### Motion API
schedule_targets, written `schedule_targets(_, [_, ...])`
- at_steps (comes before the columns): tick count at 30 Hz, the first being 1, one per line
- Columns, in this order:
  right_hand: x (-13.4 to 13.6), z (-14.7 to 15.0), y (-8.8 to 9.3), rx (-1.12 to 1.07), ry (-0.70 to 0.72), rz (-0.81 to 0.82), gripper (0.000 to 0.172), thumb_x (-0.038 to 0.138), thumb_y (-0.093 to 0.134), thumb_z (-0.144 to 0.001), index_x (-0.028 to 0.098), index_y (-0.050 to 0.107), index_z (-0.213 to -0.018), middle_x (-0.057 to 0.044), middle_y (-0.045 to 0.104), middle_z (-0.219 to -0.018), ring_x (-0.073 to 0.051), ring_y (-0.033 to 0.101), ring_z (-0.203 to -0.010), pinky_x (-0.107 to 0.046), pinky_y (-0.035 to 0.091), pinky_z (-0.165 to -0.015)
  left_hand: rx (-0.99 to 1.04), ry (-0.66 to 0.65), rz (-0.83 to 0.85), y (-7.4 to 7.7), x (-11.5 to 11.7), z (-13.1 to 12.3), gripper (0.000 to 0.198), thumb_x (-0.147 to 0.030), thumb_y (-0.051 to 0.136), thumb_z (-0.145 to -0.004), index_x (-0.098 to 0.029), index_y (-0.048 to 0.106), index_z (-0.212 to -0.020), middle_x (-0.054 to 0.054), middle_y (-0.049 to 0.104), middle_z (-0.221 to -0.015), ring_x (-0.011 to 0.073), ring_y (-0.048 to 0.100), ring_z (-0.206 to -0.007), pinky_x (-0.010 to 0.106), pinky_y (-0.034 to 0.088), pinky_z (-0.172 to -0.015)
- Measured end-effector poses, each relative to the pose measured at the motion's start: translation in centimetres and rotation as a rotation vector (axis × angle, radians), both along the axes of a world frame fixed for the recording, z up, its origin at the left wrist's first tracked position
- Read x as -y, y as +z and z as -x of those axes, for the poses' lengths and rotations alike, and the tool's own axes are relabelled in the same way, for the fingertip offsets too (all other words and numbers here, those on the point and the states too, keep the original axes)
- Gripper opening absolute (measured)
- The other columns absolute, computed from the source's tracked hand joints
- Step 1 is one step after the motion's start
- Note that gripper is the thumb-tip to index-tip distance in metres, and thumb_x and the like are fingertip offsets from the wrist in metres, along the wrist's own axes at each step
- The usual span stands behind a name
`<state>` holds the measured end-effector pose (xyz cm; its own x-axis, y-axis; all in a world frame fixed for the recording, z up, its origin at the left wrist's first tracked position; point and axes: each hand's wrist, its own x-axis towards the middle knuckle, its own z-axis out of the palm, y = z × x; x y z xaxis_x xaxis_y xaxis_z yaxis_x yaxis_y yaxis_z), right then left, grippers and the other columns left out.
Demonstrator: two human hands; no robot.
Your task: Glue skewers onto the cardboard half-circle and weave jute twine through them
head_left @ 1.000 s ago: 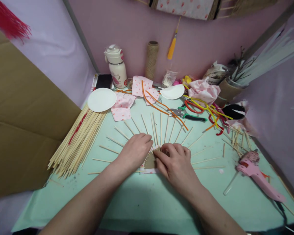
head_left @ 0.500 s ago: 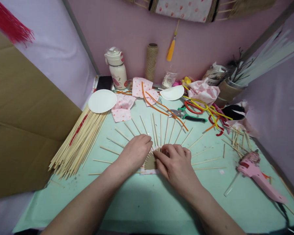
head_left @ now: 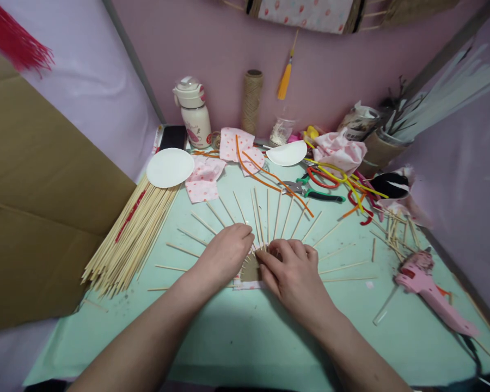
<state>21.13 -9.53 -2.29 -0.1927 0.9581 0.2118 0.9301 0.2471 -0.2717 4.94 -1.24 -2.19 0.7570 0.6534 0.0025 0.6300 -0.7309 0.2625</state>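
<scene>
A fan of thin bamboo sticks (head_left: pixel 269 215) spreads out on the mint-green table (head_left: pixel 237 332) from a brown cardboard half-disc (head_left: pixel 251 269). My left hand (head_left: pixel 224 256) lies palm down on the left part of the fan, fingers curled over the stick ends. Just to the right, my right hand (head_left: pixel 296 275) rests on the centre of the fan, its fingers bent and pressing on the stick ends at the cardboard. What lies under the fingers is hidden.
A big bundle of bamboo sticks (head_left: pixel 130 234) lies at the left beside cardboard (head_left: pixel 36 207). Behind are a white paper plate (head_left: pixel 169 167), a bottle (head_left: pixel 194 111), a twine spool (head_left: pixel 252 100), pliers (head_left: pixel 310 190), coloured pipe cleaners (head_left: pixel 338 179), pink cloth pieces. A pink glue gun (head_left: pixel 428 291) lies right.
Both hands stay on the centre of the stick fan. Only the view shifts slightly; nothing on the table has moved.
</scene>
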Motion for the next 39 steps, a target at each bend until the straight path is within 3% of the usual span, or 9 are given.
schedule_targets(39, [0.08, 0.02, -0.15, 0.016, 0.001, -0.004, 0.018, 0.027, 0.057, -0.088, 0.028, 0.068, -0.103, -0.004, 0.063, -0.100, -0.023, 0.049, -0.094, -0.039, 0.028, -0.083, -0.029, 0.013, 0.018, 0.47, 0.06, -0.04, 0.020, -0.015, 0.045, -0.092, -0.013, 0.064, -0.094, 0.010, 0.062, -0.099, 0.0221, 0.056, -0.102, 0.037, 0.048, -0.089])
